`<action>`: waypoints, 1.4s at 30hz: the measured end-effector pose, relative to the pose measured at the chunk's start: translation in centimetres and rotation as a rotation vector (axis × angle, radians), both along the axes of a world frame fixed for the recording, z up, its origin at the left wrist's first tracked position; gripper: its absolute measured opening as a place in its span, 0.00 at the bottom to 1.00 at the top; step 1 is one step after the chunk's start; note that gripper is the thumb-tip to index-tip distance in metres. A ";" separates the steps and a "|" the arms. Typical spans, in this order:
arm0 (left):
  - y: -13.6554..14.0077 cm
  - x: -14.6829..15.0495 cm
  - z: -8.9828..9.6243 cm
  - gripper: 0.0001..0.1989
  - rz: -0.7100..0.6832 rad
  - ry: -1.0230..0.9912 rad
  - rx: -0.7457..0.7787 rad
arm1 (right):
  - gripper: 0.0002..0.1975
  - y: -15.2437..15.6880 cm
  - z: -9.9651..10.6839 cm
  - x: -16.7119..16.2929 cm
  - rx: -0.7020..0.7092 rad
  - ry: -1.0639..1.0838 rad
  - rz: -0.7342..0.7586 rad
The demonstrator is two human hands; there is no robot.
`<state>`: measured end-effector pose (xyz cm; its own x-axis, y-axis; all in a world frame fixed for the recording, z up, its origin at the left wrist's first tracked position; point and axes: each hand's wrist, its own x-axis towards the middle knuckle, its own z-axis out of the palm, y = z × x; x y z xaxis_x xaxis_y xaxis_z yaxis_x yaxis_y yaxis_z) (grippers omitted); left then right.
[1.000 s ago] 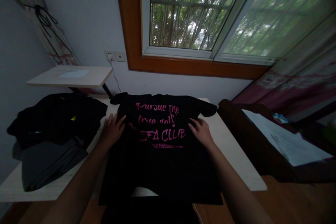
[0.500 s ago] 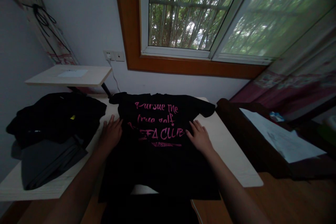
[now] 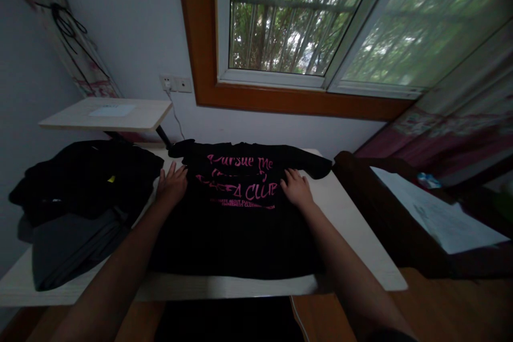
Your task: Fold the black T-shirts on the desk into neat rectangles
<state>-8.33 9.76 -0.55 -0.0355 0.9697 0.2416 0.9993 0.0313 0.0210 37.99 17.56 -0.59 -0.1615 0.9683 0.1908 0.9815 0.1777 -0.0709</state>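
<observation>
A black T-shirt (image 3: 240,240) with pink lettering lies spread on the pale table, its collar end toward the wall. A crosswise fold in its chest hides part of the print. My left hand (image 3: 173,184) rests at the shirt's left side, fingers stretched and apart. On the opposite side my right hand (image 3: 295,187) lies on the shirt's edge near the sleeve, its fingers also extended. Both palms face down, and their undersides are hidden. The shirt's hem lies just inside the table's front edge.
A pile of dark clothes (image 3: 88,181) with a grey folded garment (image 3: 76,246) is on the table's left. Behind it stands a raised shelf (image 3: 72,115) holding a paper (image 3: 112,110). Brown furniture (image 3: 385,214) bearing a paper sheet (image 3: 433,208) stands to the right.
Both hands have moved away from me, pushing the shirt's middle and hem toward the wall. The chest has bunched into a fold, and the hem no longer hangs over the table's front edge.
</observation>
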 end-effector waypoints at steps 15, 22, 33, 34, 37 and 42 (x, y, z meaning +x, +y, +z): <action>3.1 -0.6 -0.4 0.28 0.106 -0.104 0.022 | 0.28 4.5 -0.7 -0.4 -0.019 0.144 0.031; -0.5 -0.2 -1.0 0.26 0.043 -0.061 0.178 | 0.34 2.7 -1.1 1.7 -0.017 0.418 0.120; -10.1 1.5 0.6 0.26 0.131 0.063 0.084 | 0.34 -7.6 -0.6 3.4 -0.068 0.575 0.051; -10.5 1.5 0.5 0.26 0.134 0.048 0.074 | 0.33 -8.3 -0.4 3.5 -0.078 0.597 0.022; -11.2 0.9 0.2 0.24 0.102 -0.061 0.025 | 0.30 -10.1 0.6 3.7 -0.113 0.732 -0.060; -11.9 -0.5 1.8 0.25 0.036 -0.389 -0.122 | 0.27 -11.8 2.9 4.8 -0.093 0.953 -0.170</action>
<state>-8.83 -2.12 1.27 -0.1364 0.9869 0.0868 0.9157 0.0921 0.3911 42.78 5.76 2.28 0.1647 0.9821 0.0910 0.5172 -0.0074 -0.8558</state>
